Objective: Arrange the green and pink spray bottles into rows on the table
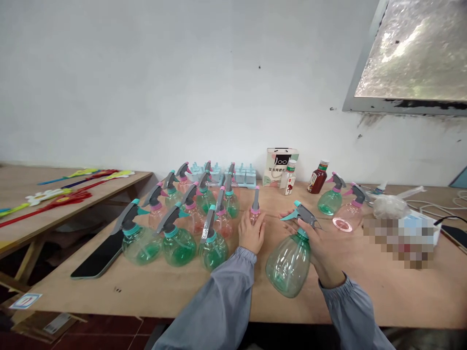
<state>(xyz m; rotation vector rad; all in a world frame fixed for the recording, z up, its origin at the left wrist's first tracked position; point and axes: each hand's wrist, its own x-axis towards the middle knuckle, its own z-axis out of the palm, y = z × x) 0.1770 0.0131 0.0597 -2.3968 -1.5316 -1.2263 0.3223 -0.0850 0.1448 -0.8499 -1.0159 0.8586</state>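
A green-tinted trigger spray bottle [288, 265] is held tilted in the right hand [310, 243] above a wooden tabletop [226, 304] lined with similar bottles.
The fingers of the right hand are closed around its grey spray head and neck; its long axis is slanted, base toward the table's near edge and slightly left, nozzle aimed left toward the left hand [251, 231]. By that hand, the nearer to the bottles grouped at left, a pink-collared spray bottle [256, 197] is gripped, seemingly upright, its body largely hidden. A gap is left between the two held bottles; whether the tilted one's base is touching the wood cannot be told.
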